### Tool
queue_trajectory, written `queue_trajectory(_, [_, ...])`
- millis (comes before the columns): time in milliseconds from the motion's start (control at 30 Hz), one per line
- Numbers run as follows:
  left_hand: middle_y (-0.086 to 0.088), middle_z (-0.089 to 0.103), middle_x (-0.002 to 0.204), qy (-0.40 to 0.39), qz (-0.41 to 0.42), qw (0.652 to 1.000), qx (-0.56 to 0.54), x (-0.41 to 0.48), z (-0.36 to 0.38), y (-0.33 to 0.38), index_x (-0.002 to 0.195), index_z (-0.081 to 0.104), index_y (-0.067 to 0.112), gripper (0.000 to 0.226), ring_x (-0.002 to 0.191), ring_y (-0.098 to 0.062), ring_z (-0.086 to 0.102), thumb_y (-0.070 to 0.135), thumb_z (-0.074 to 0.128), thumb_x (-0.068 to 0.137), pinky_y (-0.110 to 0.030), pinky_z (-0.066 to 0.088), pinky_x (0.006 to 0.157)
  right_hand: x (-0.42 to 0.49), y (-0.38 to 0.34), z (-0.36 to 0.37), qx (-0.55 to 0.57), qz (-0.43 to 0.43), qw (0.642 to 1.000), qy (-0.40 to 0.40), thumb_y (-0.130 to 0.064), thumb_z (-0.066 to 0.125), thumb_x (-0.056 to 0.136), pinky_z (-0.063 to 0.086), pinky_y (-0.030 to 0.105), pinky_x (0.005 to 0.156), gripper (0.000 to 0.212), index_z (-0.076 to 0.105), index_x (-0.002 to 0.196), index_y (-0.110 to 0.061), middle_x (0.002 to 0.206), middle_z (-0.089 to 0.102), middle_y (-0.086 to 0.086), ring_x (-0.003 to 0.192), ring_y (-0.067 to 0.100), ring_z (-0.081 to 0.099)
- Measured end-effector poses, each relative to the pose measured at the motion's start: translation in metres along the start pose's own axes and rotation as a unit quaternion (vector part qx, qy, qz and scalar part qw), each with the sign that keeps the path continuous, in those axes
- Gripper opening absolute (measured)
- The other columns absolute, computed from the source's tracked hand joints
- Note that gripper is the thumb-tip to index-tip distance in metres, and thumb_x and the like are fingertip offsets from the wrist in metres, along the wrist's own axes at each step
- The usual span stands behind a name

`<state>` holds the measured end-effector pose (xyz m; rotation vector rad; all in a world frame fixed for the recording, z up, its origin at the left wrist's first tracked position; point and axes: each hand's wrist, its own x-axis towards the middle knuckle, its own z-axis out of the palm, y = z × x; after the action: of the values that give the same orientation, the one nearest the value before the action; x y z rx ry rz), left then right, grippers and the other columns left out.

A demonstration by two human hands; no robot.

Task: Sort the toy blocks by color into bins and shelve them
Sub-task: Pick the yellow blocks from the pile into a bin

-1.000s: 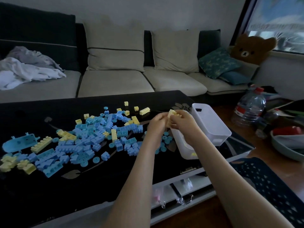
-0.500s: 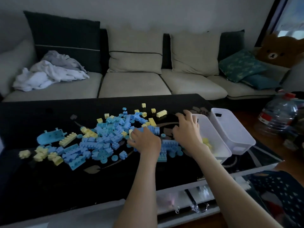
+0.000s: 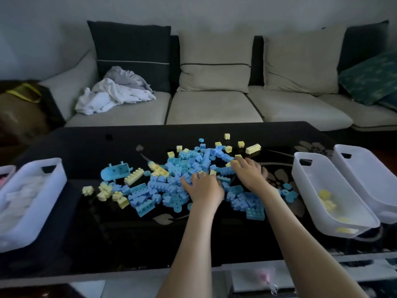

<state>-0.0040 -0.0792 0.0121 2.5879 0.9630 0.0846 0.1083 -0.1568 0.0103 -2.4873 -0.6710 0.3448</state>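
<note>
A pile of blue blocks (image 3: 150,190) mixed with pale yellow blocks (image 3: 133,178) covers the middle of the black glass table (image 3: 139,237). My left hand (image 3: 204,188) rests on the pile with its fingers curled down, and small yellow blocks show at its fingertips. My right hand (image 3: 249,173) reaches further back, its fingertips pinching a yellow block (image 3: 235,162). To the right stands a white bin (image 3: 300,175) with several yellow blocks inside. Beside it is a second white bin (image 3: 369,168) in which I see no blocks.
At the left stands a white bin (image 3: 55,179) of white blocks, with another bin's edge (image 3: 6,171) beyond it. A blue boat-shaped piece (image 3: 115,171) lies left of the pile. Behind the table are a sofa (image 3: 214,108) and crumpled cloth (image 3: 116,93).
Both hands moved from over the yellow bin down and left onto the pile. The view swung left, so the left bins came into sight.
</note>
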Motion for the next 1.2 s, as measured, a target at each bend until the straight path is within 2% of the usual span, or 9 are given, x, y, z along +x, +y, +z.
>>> queue_trajectory(100, [0.003,0.054,0.126,0.023,-0.011,1.0,-0.005,0.004,-0.002,-0.004,0.108,0.066,0.027,0.021,0.133,-0.025,0.029,0.021,0.049,0.095,-0.057,-0.002,0.112,0.007,0.001,0.003,-0.056,0.005,0.998,-0.012,-0.047,0.024,0.097,0.002,0.051,0.112,0.049,0.035,0.142,-0.031,0.151,0.025,0.003,0.141,0.029,0.015])
queue_trajectory(267, [0.004,0.06,0.108,0.055,-0.03,0.995,-0.072,0.012,-0.003,-0.007,0.105,0.06,0.024,0.018,0.119,-0.022,0.042,0.015,0.051,0.092,-0.044,0.02,0.1,0.011,0.002,0.001,-0.047,0.01,0.999,0.024,-0.034,0.031,0.097,0.031,0.05,0.104,0.037,0.05,0.123,-0.016,0.132,0.043,0.011,0.119,0.032,0.04])
queue_trajectory(333, [0.004,0.059,0.104,0.053,-0.035,0.994,-0.09,0.011,-0.001,-0.003,0.104,0.055,0.024,0.019,0.112,-0.021,0.044,0.012,0.049,0.092,-0.041,0.023,0.092,0.007,0.0,0.004,-0.051,0.032,0.998,0.024,-0.031,0.028,0.098,0.033,0.046,0.102,0.036,0.049,0.122,-0.014,0.128,0.044,0.014,0.118,0.033,0.038])
queue_trajectory(467, [0.004,0.057,0.094,0.064,-0.045,0.99,-0.115,0.009,0.0,0.001,0.105,0.047,0.026,0.027,0.102,-0.019,0.048,0.004,0.047,0.089,-0.04,0.026,0.095,-0.001,-0.005,0.001,-0.064,0.044,0.997,0.009,-0.028,0.028,0.097,0.028,0.043,0.095,0.033,0.051,0.117,-0.014,0.12,0.049,0.011,0.119,0.032,0.037])
queue_trajectory(633, [0.003,0.058,0.099,0.109,-0.046,0.977,-0.177,0.008,0.002,0.003,0.112,0.049,0.023,0.035,0.083,-0.014,0.05,-0.002,0.046,0.088,-0.039,0.025,0.104,-0.003,0.005,-0.006,-0.031,0.019,0.999,0.04,-0.022,0.034,0.094,0.039,0.046,0.092,0.024,0.05,0.078,-0.014,0.097,0.051,0.007,0.101,0.03,0.05])
queue_trajectory(767, [-0.001,0.057,0.108,0.138,-0.009,0.956,-0.259,0.006,-0.002,0.008,0.114,0.05,0.016,0.028,0.085,-0.015,0.055,-0.001,0.048,0.091,-0.036,0.047,0.084,-0.007,0.006,-0.02,-0.031,-0.013,0.997,0.069,-0.022,0.039,0.096,0.042,0.044,0.094,0.025,0.057,0.111,-0.015,0.113,0.047,0.008,0.105,0.03,0.048])
queue_trajectory(867, [-0.003,0.056,0.109,0.138,0.004,0.933,-0.332,0.005,-0.002,0.016,0.113,0.053,0.012,0.022,0.08,-0.011,0.053,0.002,0.048,0.094,-0.019,0.04,0.056,-0.013,0.009,-0.037,0.02,-0.044,0.991,0.126,-0.011,0.045,0.092,0.043,0.033,0.081,0.024,0.059,0.11,-0.011,0.116,0.047,0.009,0.102,0.028,0.051])
queue_trajectory(1067, [0.002,0.056,0.101,0.096,0.028,0.883,-0.458,-0.002,0.001,0.051,0.105,0.055,0.013,0.012,0.085,-0.01,0.053,0.009,0.052,0.095,-0.014,0.037,0.061,-0.038,0.026,-0.082,0.037,-0.066,0.973,0.22,0.002,0.042,0.087,0.032,0.025,0.076,0.025,0.063,0.095,-0.009,0.099,0.044,0.005,0.094,0.023,0.047])
queue_trajectory(1200, [0.002,0.058,0.101,0.09,0.084,0.875,-0.467,-0.012,0.006,0.088,0.105,0.057,0.014,0.013,0.089,-0.011,0.055,0.01,0.053,0.094,-0.013,0.04,0.063,-0.053,0.052,-0.117,0.012,-0.047,0.976,0.21,0.0,0.042,0.087,0.032,0.025,0.074,0.023,0.06,0.096,-0.012,0.096,0.044,0.001,0.09,0.018,0.044])
